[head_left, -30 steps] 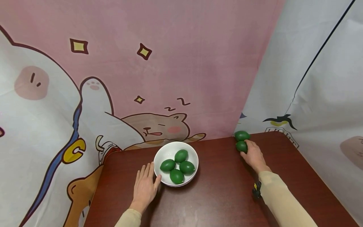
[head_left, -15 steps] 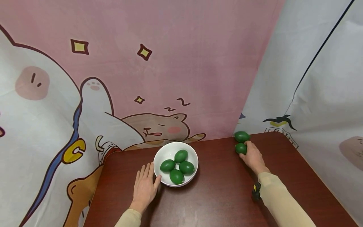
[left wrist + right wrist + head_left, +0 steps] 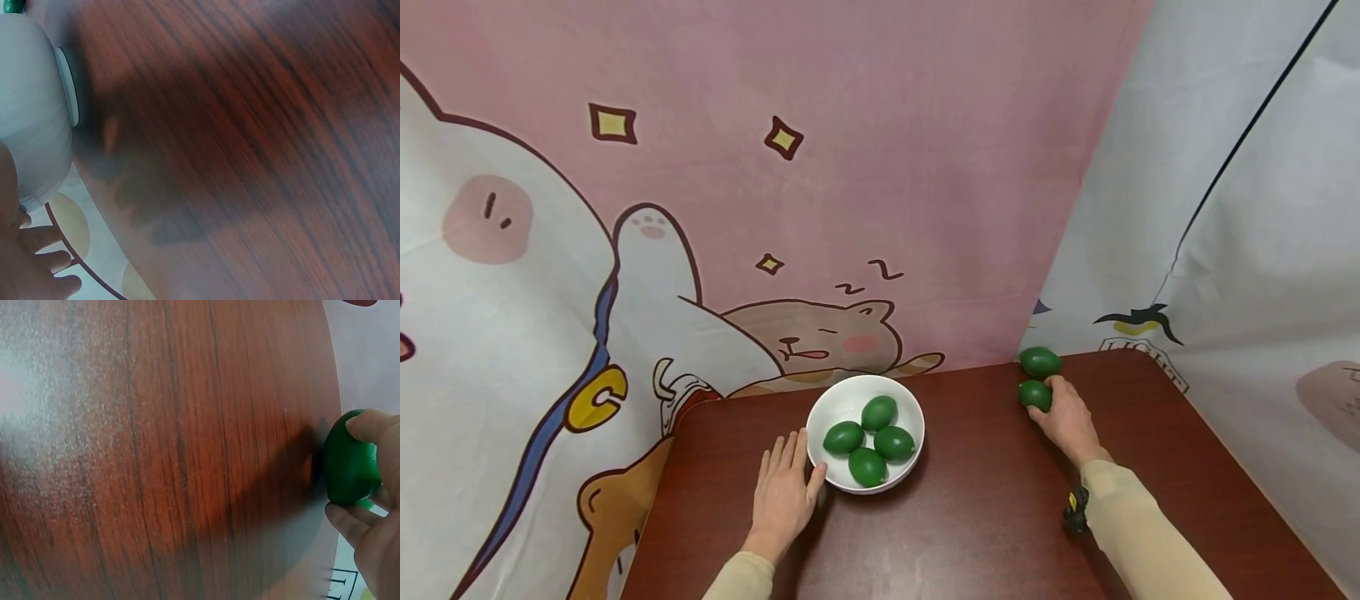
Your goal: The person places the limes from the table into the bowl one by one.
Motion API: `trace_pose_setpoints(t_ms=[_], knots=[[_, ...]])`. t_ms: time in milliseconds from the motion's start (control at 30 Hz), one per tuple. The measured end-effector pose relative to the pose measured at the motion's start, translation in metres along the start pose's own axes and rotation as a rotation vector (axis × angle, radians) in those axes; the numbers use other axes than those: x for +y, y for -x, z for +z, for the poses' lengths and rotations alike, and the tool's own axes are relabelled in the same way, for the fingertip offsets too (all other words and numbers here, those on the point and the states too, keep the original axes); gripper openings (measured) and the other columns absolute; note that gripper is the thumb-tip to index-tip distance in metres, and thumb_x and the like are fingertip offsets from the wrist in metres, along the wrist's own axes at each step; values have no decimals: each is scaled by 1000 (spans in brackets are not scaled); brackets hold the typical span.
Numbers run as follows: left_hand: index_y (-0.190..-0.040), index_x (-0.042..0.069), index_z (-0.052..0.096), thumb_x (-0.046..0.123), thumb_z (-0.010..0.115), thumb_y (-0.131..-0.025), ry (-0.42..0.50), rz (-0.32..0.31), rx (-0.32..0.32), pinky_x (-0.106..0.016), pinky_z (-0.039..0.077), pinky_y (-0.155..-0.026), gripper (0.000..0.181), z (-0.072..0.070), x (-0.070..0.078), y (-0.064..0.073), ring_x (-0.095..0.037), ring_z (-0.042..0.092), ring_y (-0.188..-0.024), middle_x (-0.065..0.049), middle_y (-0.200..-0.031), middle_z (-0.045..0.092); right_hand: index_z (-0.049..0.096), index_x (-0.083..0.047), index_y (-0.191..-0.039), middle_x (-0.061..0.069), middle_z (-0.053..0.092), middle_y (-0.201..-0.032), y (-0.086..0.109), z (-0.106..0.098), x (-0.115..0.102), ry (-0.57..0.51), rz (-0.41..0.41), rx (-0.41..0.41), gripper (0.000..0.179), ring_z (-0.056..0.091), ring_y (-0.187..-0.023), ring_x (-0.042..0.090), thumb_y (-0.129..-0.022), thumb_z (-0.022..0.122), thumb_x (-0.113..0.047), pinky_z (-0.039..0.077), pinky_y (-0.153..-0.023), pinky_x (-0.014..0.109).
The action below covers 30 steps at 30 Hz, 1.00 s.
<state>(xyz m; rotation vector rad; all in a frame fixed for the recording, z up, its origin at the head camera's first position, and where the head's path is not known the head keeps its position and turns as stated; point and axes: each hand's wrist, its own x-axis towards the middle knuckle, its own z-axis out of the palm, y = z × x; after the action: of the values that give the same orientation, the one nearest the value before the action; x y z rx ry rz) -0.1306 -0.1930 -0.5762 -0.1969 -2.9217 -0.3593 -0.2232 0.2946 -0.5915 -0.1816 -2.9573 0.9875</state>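
My right hand [image 3: 1070, 419] pinches a green lime [image 3: 1035, 395] between thumb and fingers at the right of the table. In the right wrist view that lime [image 3: 350, 459] shows between the thumb above and the fingers below. Just behind it lies another lime [image 3: 1040, 362]. My left hand [image 3: 781, 493] lies with straight fingers against the left side of a white bowl [image 3: 830, 401]. Several limes [image 3: 878, 412] sit in the bowl. The left wrist view shows the bowl's outer wall [image 3: 37, 112] and part of my left hand [image 3: 31, 262].
The reddish-brown wooden table [image 3: 970, 500] ends at the back against a pink and white cartoon curtain [image 3: 925, 167]. A white curtain [image 3: 1285, 292] hangs along the right side. A black device [image 3: 1076, 510] is strapped on my right wrist.
My right hand and its lime have shifted slightly left and toward me, so the gap to the lime behind has widened. My left hand, the bowl and its limes look unchanged.
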Motion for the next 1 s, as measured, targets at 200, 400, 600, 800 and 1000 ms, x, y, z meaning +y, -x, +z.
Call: trace_pose_setpoints(t_ms=[200,400,600,800,1000], knots=[[-159,4,39,47,54,-105,-5,-4,-13,-59,29,-122,71,-1,0,0,-42,39,-148,-22,-156,47,42,5,-137,30,50,-130,4,1,-6,-8,-1,2,60,54,-111,47,-94,74,-22,48,-95,68],[-159,4,38,47,54,-105,0,-8,-24,-59,26,-123,71,-3,0,-1,-42,38,-148,-22,-157,47,43,4,-137,31,51,-131,8,3,-11,-12,-10,-1,60,55,-110,47,-94,75,-24,49,-94,66],[-159,4,38,48,53,-105,-3,-8,-24,-59,28,-122,71,-3,0,0,-42,38,-148,-22,-156,47,45,3,-137,29,53,-131,10,4,-18,-18,-44,13,60,57,-110,46,-94,75,-26,50,-93,66],[-159,4,38,47,55,-105,3,-4,-16,-59,28,-122,72,-2,0,-1,-42,38,-148,-22,-157,46,47,2,-135,28,55,-130,12,2,-27,-19,-83,37,58,59,-110,45,-93,76,-25,51,-93,66],[-159,4,38,48,54,-105,0,3,-16,-59,29,-122,72,-2,0,0,-43,39,-148,-22,-156,47,49,2,-133,28,57,-128,13,1,-38,-22,-113,38,57,60,-107,44,-92,78,-25,52,-91,64]])
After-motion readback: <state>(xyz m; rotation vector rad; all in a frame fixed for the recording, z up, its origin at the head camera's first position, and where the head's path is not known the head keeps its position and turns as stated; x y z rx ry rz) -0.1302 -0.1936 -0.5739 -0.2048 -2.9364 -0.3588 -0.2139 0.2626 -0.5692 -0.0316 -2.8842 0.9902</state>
